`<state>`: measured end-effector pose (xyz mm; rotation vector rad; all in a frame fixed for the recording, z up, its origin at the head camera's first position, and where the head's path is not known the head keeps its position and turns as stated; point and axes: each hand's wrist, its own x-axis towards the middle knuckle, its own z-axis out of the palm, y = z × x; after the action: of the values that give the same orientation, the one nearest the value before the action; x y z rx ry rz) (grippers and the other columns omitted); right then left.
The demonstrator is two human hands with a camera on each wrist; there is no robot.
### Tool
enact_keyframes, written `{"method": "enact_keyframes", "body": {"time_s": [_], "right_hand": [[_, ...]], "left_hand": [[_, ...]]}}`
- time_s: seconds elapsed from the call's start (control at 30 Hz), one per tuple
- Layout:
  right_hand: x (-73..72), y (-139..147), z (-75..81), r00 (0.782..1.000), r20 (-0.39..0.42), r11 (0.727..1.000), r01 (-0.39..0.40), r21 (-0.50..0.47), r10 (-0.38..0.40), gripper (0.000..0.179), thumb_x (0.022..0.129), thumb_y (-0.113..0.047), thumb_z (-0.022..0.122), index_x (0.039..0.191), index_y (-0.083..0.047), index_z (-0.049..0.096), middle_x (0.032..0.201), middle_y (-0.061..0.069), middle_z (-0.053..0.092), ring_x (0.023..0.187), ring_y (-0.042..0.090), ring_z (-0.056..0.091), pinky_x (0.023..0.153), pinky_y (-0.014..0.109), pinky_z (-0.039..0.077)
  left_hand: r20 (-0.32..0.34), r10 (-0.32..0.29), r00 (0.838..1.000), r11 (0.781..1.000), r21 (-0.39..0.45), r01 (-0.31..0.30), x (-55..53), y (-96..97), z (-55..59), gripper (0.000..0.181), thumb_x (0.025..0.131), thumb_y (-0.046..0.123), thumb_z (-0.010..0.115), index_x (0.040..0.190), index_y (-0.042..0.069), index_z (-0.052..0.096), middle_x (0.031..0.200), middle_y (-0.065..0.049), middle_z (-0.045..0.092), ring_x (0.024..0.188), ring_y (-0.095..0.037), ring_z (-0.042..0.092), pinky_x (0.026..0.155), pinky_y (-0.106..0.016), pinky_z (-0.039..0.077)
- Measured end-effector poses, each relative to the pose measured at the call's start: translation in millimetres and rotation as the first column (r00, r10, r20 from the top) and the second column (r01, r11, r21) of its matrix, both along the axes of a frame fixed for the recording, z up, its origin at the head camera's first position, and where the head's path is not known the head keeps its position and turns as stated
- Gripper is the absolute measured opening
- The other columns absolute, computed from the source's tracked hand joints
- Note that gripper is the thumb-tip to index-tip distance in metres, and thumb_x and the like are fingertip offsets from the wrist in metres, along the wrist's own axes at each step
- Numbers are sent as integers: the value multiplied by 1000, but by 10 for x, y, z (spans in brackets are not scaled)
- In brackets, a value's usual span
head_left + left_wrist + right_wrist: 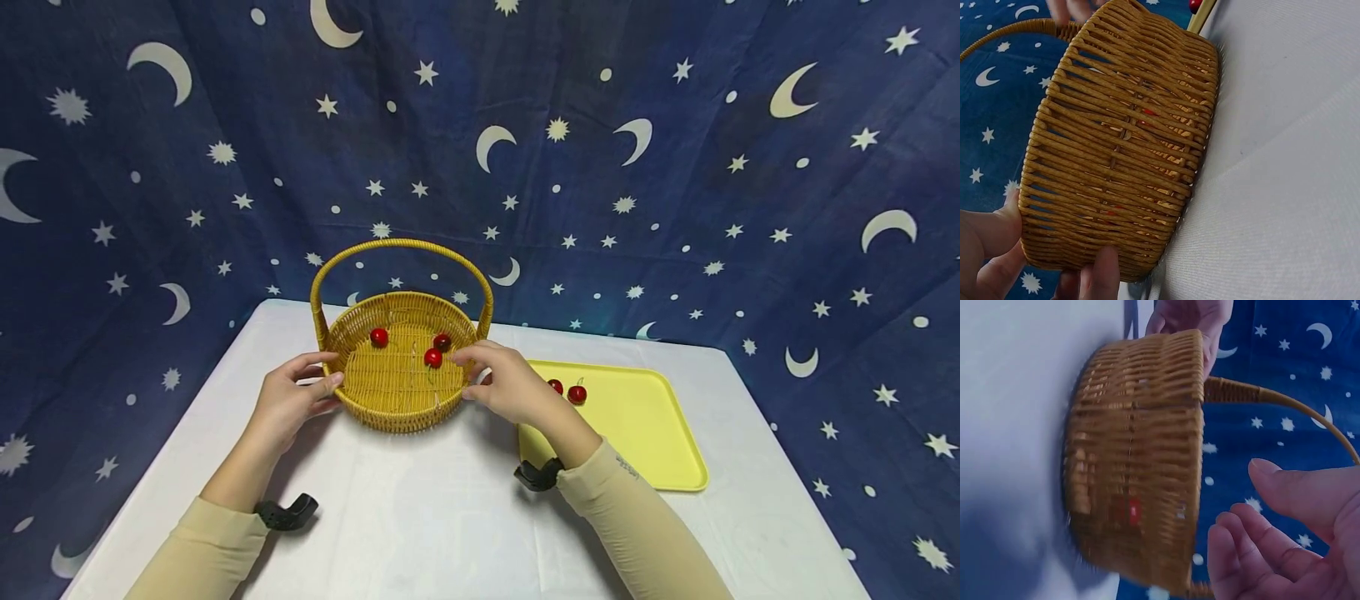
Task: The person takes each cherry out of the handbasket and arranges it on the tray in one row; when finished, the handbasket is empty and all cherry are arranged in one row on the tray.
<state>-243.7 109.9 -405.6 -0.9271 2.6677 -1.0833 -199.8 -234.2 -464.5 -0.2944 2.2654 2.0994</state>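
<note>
A round wicker basket (401, 421) with a tall arched handle stands on the table. Inside it lie three red cherries: one cherry (379, 337) toward the left, a brighter cherry (432, 357) and a darker cherry (442, 342) close together at the right. My left hand (288, 400) grips the basket's left rim, thumb on the edge and fingers against the woven side in the left wrist view. Over the right rim hovers my right hand (506, 383). Its thumb and fingers (1272, 544) are apart, with nothing between them in the right wrist view.
To the right of the basket lies a yellow tray (637, 433), partly behind my right forearm. Two cherries (577, 393) are on its left part. White cloth (405, 517) covers the table, and a dark blue curtain (562, 167) with moons and stars hangs behind.
</note>
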Motion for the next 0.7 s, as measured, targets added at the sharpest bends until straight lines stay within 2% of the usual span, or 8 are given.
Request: {"method": "enact_keyframes", "body": {"time_s": [0.1,0.2,0.33,0.4,0.53,0.7], "right_hand": [[-120,-228,-19,999,29,1000,-17,-1,17,54,92,-2,84,141,-18,69,134,6,70,111,26,73,93,41,66],[-258,-422,-50,999,41,999,-22,25,21,56,93,-1,82,145,-15,66,135,13,70,115,30,72,99,43,64],[-410,-602,-100,999,35,991,-6,135,2,58,96,-3,79,150,-13,62,138,16,68,118,29,70,101,40,63],[-462,-659,-123,1000,16,978,12,210,-16,58,96,-5,79,152,-13,61,141,14,68,121,28,68,106,41,61],[-538,-766,-175,998,-29,932,69,356,-62,55,97,-9,78,150,-15,62,144,9,69,128,26,64,115,42,56],[-595,-878,-209,991,-46,884,131,448,-124,47,100,-12,73,146,-13,66,142,7,70,134,27,63,118,42,54]], "left_hand": [[-1,0,1000,1000,-3,0,-4,-2,0,54,103,9,73,152,0,54,133,-18,51,92,-9,74,88,-34,70],[1,0,1000,1000,-6,0,-8,-4,-4,53,103,9,72,153,1,54,135,-19,50,91,-8,73,88,-34,70],[8,0,1000,1000,-8,0,-9,0,-13,55,103,10,73,154,1,53,136,-19,49,91,-8,73,88,-34,70],[12,-1,1000,1000,-11,1,-6,8,-13,56,103,11,73,154,1,53,137,-20,49,91,-8,72,88,-35,69],[14,4,1000,1000,-13,-3,4,4,-24,55,103,10,73,154,2,53,139,-21,49,91,-8,72,89,-36,69],[1,3,1000,1000,-13,-3,3,-1,-21,54,104,10,72,154,2,54,138,-22,50,91,-8,73,88,-35,70]]}}
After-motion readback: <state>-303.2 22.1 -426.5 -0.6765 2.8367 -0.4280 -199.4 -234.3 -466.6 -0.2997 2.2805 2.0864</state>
